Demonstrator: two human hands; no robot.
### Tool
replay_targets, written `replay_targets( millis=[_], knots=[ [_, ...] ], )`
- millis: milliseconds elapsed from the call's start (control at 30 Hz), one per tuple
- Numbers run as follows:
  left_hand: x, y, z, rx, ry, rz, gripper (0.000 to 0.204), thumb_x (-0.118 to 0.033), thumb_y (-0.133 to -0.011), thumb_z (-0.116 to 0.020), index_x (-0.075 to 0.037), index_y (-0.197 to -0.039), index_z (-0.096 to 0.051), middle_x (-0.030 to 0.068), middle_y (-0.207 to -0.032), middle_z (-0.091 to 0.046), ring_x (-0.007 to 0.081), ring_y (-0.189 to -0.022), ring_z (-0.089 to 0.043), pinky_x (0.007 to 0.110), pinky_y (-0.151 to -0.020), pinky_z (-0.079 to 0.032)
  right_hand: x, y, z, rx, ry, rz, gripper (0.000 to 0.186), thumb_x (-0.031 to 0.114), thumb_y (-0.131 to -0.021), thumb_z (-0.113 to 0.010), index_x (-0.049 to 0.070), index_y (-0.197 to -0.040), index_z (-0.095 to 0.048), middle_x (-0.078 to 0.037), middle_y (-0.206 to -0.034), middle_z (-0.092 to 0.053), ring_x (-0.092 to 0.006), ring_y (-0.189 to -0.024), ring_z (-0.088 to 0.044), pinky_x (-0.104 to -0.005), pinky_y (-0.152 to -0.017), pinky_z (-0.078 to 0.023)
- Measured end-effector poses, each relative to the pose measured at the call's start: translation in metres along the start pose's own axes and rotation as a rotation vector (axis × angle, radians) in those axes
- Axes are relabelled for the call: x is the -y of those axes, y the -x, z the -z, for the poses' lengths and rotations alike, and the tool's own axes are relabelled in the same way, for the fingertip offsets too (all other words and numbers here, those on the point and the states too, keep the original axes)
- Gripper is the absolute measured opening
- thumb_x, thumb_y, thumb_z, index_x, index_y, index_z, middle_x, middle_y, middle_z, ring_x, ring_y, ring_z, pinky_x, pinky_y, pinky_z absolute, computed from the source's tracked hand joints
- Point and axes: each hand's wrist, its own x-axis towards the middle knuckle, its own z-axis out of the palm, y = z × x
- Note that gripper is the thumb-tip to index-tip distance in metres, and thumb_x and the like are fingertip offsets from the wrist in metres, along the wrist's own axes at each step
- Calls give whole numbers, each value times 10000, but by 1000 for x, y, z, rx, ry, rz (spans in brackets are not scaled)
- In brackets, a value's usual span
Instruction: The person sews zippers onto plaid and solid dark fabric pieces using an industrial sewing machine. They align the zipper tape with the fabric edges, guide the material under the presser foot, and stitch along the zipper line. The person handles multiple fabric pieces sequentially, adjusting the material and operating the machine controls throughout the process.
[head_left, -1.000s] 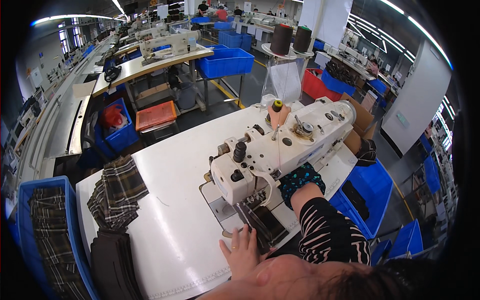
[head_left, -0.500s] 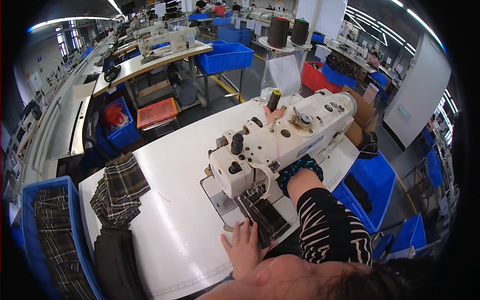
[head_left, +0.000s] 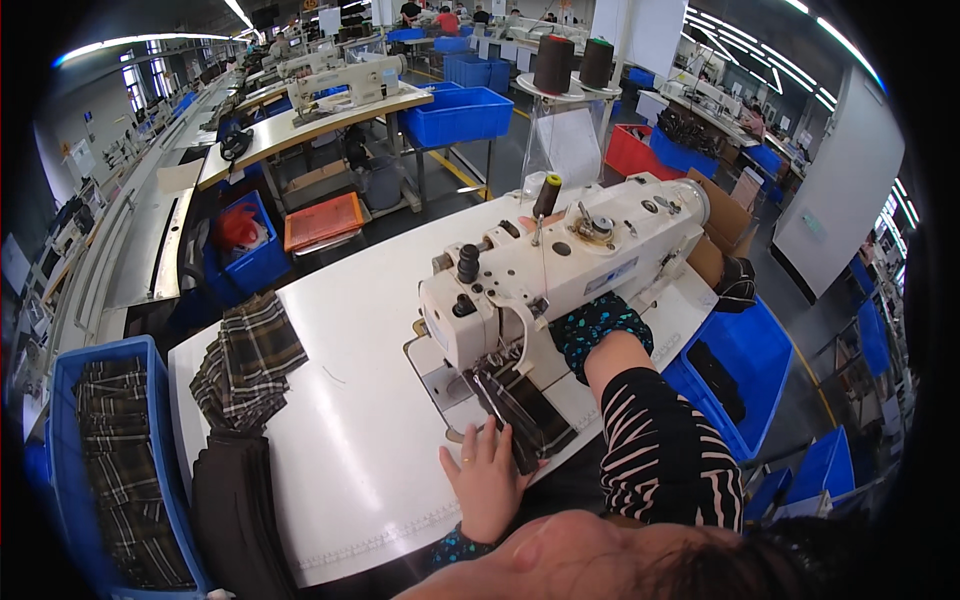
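Observation:
My left hand (head_left: pixel 483 478) lies with fingers extended beside the dark plaid fabric (head_left: pixel 535 415) at the white sewing machine's (head_left: pixel 590 280) needle area, fingertips near the folded strip's edge. My right arm, in a striped sleeve and teal-spotted dark cuff (head_left: pixel 600 325), reaches behind the machine; only a bit of my right hand (head_left: pixel 525 222) shows beyond it, beside an upright dark spool (head_left: pixel 547 197) with a yellow-green top. Whether it touches the spool, I cannot tell.
Plaid pieces (head_left: pixel 245 355) and dark brown pieces (head_left: pixel 235 500) lie left on the table (head_left: pixel 350 300). A blue bin (head_left: pixel 60 420) of plaid fabric stands left, another (head_left: pixel 765 355) right. Two large cones (head_left: pixel 575 65) top a thread stand. Other workstations and people fill the background.
My right hand, earlier round the yellow-green-topped spool, has dropped lower behind the machine and is now mostly hidden; the spool stands upright. My left hand has barely moved.

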Motion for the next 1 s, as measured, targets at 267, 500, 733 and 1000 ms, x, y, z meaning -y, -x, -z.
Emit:
replay_targets(
  millis=[267,500,733,1000],
  knots=[
    [0,-3,2,-32,-5,-37,703,-559,-825,-813,-89,-1336,-702,118,-1493,-612,358,-1427,-516,671,-1150,-305,12,78,80,397,-39,493,335,321,-878,-755,24,-1032,-735,-181,-1107,-726,-383,-1033,-696,-525,-865,-534],
    [-2,4,2,-83,-46,-122,518,-436,-868,-808,-100,-1258,-750,83,-1437,-653,331,-1355,-567,558,-1143,-390,31,204,258,443,-491,760,277,142,-871,-705,18,-1118,-716,-106,-1240,-714,-280,-1152,-669,-448,-1057,-512],
    [-2,2,6,-101,-93,-165,458,-350,-860,-832,-59,-1208,-769,72,-1360,-709,332,-1286,-616,449,-1075,-483,27,224,265,245,-683,764,252,156,-867,-680,59,-1098,-699,-87,-1267,-694,-276,-1180,-675,-462,-1089,-513],
    [-2,12,9,-92,46,-60,668,-317,-724,-928,12,-1264,-715,142,-1389,-682,352,-1268,-638,453,-1057,-521,13,221,255,376,-828,996,239,142,-847,-671,14,-1044,-711,-133,-1184,-720,-298,-1137,-695,-428,-992,-579]
  ],
)
